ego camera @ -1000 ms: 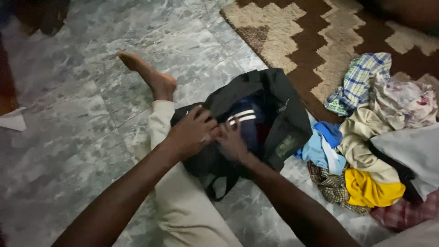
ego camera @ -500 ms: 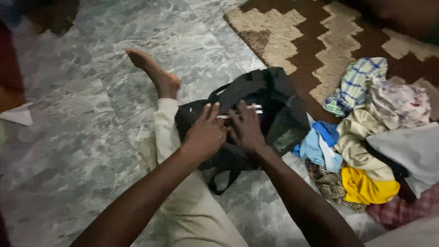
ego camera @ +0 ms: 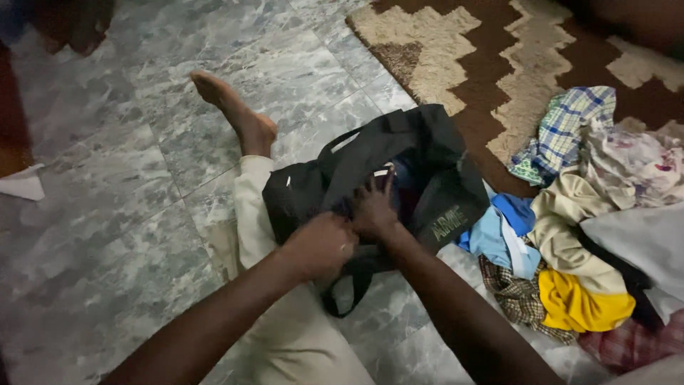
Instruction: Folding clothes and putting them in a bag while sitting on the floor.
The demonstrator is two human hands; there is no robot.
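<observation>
A black fabric bag (ego camera: 434, 153) lies open on the grey marble floor against my outstretched leg in cream trousers (ego camera: 251, 199). My right hand (ego camera: 373, 207) presses down into the bag's mouth on dark blue clothing with white stripes (ego camera: 388, 173), fingers spread over it. My left hand (ego camera: 319, 246) is closed on the bag's near edge, by the black strap (ego camera: 356, 285) that loops toward me.
A heap of clothes (ego camera: 591, 221) lies to the right: a blue checked cloth, a cream garment, a yellow one, light blue and plaid pieces. A brown and beige zigzag rug (ego camera: 499, 64) covers the far right. My bare foot (ego camera: 231, 107) points away. A white scrap (ego camera: 21, 185) lies at left.
My left hand has pulled back from the top of the clothing to the bag's near edge and closed on it. The right hand has pushed deeper into the bag, covering most of the striped garment.
</observation>
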